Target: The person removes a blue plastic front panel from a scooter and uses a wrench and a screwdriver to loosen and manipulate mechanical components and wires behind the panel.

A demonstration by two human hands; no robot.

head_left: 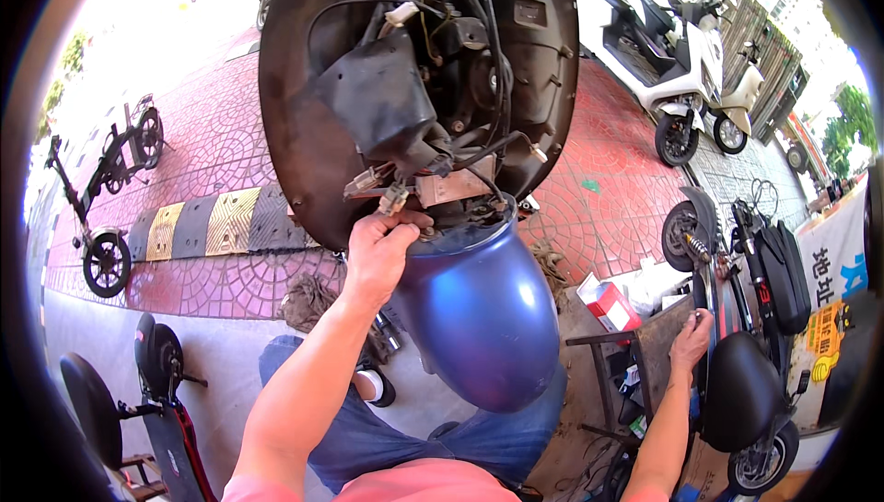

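Note:
The opened front of a scooter fills the middle, its dark inner shell (299, 124) showing wiring and a black plastic-covered unit (382, 92). Below it, between my knees, hangs a glossy blue front fender (483, 318). My left hand (378, 249) is closed, thumb and fingers pinching a small pale wire connector (394, 199) just above the fender's top left edge. Another white connector (401, 14) dangles among cables higher up. Out to the right, my right hand (691, 341) is curled by the edge of a small metal-topped stand (658, 345); what its fingers hold is too small to make out.
A red and white box (610, 307) lies beside the stand. Close on the right stands a small bike with a black seat (744, 387). White scooters (645, 37) are parked behind. A striped speed bump (235, 224) and a folding bike (109, 253) are on the left.

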